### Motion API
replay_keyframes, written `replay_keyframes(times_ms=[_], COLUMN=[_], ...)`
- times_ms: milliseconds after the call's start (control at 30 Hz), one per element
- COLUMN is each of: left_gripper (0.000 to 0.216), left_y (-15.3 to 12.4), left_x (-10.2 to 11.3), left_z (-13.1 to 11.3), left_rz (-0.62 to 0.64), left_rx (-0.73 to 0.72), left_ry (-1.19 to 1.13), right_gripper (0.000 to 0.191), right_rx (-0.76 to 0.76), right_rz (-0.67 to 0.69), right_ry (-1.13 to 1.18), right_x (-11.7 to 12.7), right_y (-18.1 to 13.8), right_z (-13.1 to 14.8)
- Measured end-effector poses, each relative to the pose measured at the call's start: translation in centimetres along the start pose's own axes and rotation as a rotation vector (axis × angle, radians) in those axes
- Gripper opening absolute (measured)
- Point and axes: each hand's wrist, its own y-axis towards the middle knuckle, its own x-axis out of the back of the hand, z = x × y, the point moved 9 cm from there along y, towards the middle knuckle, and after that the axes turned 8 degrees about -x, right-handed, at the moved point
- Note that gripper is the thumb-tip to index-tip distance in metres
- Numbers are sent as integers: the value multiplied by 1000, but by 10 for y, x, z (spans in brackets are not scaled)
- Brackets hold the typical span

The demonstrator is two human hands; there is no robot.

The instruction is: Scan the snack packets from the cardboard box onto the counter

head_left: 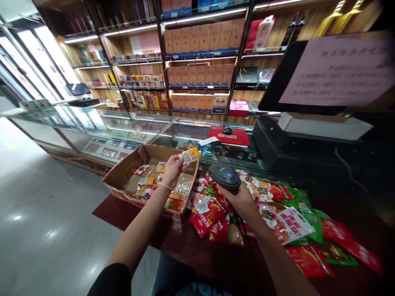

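Observation:
My left hand [173,167] is raised over an open cardboard box [123,174] and pinches a small yellow snack packet [190,156] by its edge. My right hand [242,200] grips a black handheld barcode scanner [224,176] with a blue light on top, its head facing the packet. Both hands hover above a dark counter [191,250]. Red and green snack packets [279,216] lie spread on the counter under and to the right of my right hand. More small packets [146,185] lie inside the box.
A black checkout terminal [271,144] with a tilted screen [288,80] carrying a paper notice stands at the right. Glass display counters [123,129] run behind the box, with a red mat [230,135]. Shelves of boxed goods [200,41] line the back wall. Grey floor [46,205] lies left.

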Motion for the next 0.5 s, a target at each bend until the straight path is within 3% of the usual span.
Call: replay_keyframes(times_ms=[100,267,500], left_gripper=[33,34,31], left_y=[-8,-8,-8], left_x=[-12,-9,-8], left_z=[1,5,9], left_rz=[55,66,53], left_rx=[-36,-23,-58], left_ry=[64,119,176], right_gripper=[44,40,35], right_rx=[31,-17,-22], right_rz=[-37,40,33], right_ry=[-16,-44,-64], right_x=[12,5,4], right_y=[-10,-12,-10], right_z=[-2,-17,-21])
